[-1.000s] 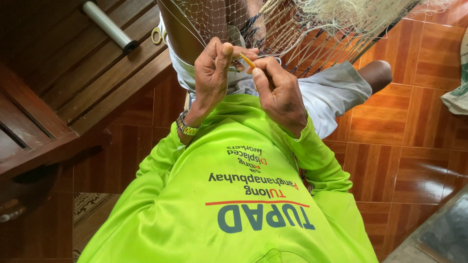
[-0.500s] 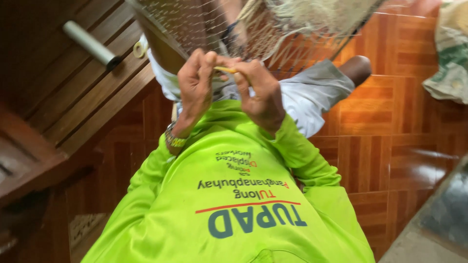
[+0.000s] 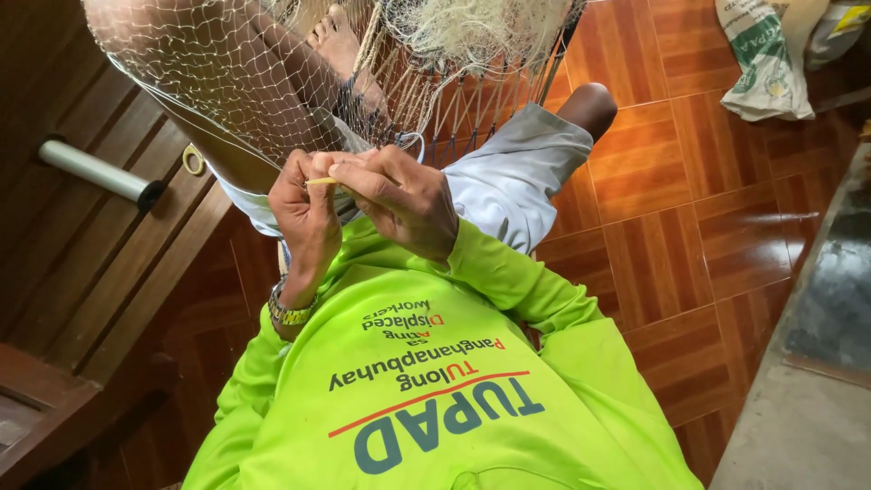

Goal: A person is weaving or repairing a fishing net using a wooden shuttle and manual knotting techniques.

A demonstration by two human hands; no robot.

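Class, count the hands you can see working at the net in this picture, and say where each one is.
2. The left hand, with a wristwatch, pinches a thin yellow tool at the net. The right hand meets it from the right, just above the green shirt. No others show.

Shirt [image 3: 435, 399]: bright lime-green, long-sleeved, with printed lettering and a red slanted stripe across the chest.
Sleeves: lime-green, reaching to the wrists.
Shorts [image 3: 508, 181]: light grey.
Wristwatch [image 3: 288, 313]: metal-link band on the left wrist.
Feet: bare.
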